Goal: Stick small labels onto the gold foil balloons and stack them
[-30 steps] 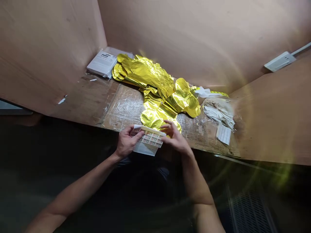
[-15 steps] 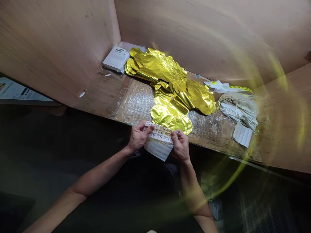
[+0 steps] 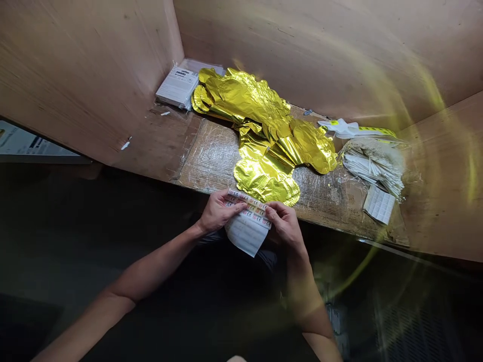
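Observation:
A sticker sheet (image 3: pixel 249 234) with rows of printed CE marks and small red symbols along its upper part is stretched between my hands, just in front of the table edge. My left hand (image 3: pixel 218 212) pinches its left side, the thumb lying across the printed rows. At the sheet's right side, my right hand (image 3: pixel 286 221) grips with thumb and fingers. The lower part of the sheet is pale and hangs down. Just beyond my hands lie gold foil balloons (image 3: pixel 267 181), flat and overlapping in a pile.
Packaged white cards (image 3: pixel 177 88) are stacked at the back left. On the right lie a bundle of thin white sticks (image 3: pixel 372 168), a folded white sheet (image 3: pixel 379 204) and a white-and-yellow strip (image 3: pixel 354 129). Wooden panels (image 3: pixel 302 55) enclose the worktop on its sides and back.
My left thumb has slid further right across the printed rows. My right hand has shifted slightly to the right and down. The sheet's lower part now curves more. The view has moved slightly.

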### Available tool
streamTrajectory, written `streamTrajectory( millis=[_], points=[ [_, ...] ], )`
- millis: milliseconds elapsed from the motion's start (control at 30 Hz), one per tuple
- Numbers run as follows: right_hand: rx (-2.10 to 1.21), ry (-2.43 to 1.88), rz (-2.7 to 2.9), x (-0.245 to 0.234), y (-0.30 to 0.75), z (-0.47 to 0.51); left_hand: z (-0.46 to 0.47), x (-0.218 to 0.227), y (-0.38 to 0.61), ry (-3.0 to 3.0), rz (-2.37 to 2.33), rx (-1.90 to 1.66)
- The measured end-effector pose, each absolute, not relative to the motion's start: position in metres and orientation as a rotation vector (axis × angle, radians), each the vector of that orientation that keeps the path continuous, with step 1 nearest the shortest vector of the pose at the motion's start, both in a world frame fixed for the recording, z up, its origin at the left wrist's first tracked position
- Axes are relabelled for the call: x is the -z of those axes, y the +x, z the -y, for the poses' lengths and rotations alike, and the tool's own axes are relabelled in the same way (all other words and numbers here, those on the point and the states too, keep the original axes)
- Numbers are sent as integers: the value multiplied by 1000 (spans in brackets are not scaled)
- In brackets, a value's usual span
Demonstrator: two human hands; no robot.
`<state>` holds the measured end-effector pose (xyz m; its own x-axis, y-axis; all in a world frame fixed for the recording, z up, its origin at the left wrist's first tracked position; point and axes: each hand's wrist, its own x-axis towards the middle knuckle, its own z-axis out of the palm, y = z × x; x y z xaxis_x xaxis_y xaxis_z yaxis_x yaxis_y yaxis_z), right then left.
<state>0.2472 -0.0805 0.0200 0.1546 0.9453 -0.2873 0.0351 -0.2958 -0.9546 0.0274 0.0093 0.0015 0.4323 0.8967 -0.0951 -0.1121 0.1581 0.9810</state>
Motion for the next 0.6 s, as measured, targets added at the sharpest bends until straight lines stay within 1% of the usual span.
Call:
streamTrajectory(
  millis=[133,400,467,600],
  points=[
    [-1323,-1540,1009,-32,248,75,-11,-2,22,1275,-815,-824],
    [-1154,-1619,1241,-31,243,71,-11,1,14,1348,-821,-799],
    [-1002,-1623,1376,-28,242,71,-12,2,13,1350,-827,-804],
    [-557,-1534,1678,-24,238,71,-13,5,13,1333,-862,-803]
  ],
)
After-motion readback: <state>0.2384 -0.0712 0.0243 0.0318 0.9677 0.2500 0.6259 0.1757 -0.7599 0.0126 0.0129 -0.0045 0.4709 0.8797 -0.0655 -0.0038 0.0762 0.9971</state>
